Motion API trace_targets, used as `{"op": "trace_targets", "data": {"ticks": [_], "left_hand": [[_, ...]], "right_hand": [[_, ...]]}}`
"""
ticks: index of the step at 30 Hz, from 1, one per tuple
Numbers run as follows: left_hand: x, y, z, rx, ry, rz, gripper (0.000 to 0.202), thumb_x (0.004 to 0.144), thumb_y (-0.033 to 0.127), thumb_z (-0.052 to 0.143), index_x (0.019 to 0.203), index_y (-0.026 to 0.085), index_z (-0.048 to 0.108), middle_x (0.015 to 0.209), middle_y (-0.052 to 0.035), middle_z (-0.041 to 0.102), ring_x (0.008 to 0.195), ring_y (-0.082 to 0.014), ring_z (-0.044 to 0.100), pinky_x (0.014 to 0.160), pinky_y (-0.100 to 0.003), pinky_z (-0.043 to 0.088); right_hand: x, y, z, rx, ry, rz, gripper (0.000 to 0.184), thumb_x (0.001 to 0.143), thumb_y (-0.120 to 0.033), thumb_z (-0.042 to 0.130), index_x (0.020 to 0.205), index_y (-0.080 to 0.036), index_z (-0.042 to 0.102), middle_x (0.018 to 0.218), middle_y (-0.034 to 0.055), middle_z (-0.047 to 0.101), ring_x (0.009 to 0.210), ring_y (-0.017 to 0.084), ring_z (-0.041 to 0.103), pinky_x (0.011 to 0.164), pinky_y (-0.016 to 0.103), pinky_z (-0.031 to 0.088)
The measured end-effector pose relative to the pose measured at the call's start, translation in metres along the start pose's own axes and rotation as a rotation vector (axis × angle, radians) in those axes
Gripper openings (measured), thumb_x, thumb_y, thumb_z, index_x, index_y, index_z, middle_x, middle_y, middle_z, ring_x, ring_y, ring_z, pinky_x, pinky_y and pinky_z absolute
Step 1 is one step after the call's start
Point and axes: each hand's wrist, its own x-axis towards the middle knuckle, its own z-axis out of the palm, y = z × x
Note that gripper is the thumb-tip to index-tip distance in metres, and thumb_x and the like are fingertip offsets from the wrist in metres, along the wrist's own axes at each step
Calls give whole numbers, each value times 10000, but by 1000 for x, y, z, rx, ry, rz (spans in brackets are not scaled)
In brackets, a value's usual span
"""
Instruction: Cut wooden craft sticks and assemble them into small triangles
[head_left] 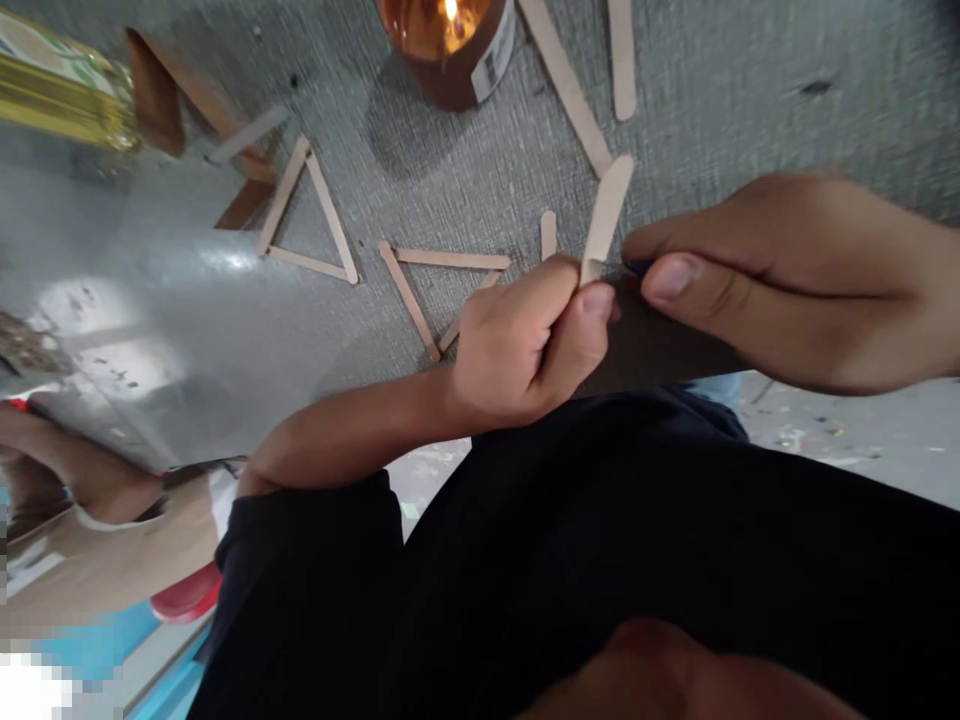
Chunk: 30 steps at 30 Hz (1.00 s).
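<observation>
My left hand (529, 340) pinches the lower end of a wooden craft stick (606, 215) between thumb and fingers, holding it upright over the grey table (712, 110). My right hand (795, 275) is closed with its thumb and fingers pressed together right beside the stick's lower end; a small dark thing shows at its fingertips, too hidden to name. On the table behind lie a finished stick triangle (307, 215) and a partly hidden stick triangle (442, 290).
Two loose sticks (570, 85) lie at the back near a lit candle jar (450, 45). A yellow bottle (67, 95) and brown wooden pieces (187, 100) are at the far left. Another person's arm (67, 470) shows at the left edge.
</observation>
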Motion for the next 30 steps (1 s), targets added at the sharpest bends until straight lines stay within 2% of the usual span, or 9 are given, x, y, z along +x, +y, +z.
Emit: {"op": "trace_targets", "data": {"ticks": [4, 9, 16, 21, 24, 30], "left_hand": [[-1, 2, 1, 16, 8, -18, 319, 1162, 364, 464, 949, 236, 664, 780, 77, 748, 592, -44, 690, 548, -221, 577], [-4, 5, -1, 124, -39, -64, 400, 1182, 416, 369, 977, 244, 666, 829, 64, 776, 737, -91, 768, 692, -276, 660], [-2, 8, -5, 169, -106, -92, 433, 1187, 458, 320, 985, 243, 636, 768, 53, 736, 641, -77, 722, 585, -261, 587], [-2, 7, -5, 195, -176, -159, 529, 1187, 516, 215, 1018, 244, 636, 842, 34, 773, 727, -99, 771, 644, -275, 631], [-3, 4, -4, 177, -160, -126, 504, 1186, 510, 245, 1010, 247, 637, 851, 33, 780, 710, -96, 767, 620, -270, 624], [-3, 2, -1, 75, -77, -30, 332, 1187, 392, 373, 996, 242, 599, 888, 85, 790, 664, -37, 737, 590, -210, 596]], "right_hand": [[-1, -1, 1, 7, 3, 31, 421, 1195, -436, 363, 951, -203, 616, 608, -112, 540, 463, -39, 411, 511, 137, 389], [-3, -2, 3, 48, -13, 54, 442, 1193, -441, 345, 932, -198, 606, 586, -109, 496, 436, -25, 384, 478, 162, 361], [-2, -2, 2, -2, 19, 18, 352, 1185, -371, 386, 952, -204, 589, 605, -88, 503, 465, -5, 419, 458, 183, 344], [-2, -3, 1, -1, 18, 9, 355, 1184, -370, 385, 928, -203, 564, 603, -84, 499, 460, 2, 408, 458, 195, 336], [-2, -3, 0, 3, 1, 11, 382, 1186, -378, 377, 901, -192, 550, 600, -85, 495, 458, -9, 395, 467, 185, 332], [-3, -2, 1, 63, -39, 49, 452, 1183, -427, 382, 835, -175, 524, 566, -89, 475, 429, -23, 370, 438, 147, 327]]}}
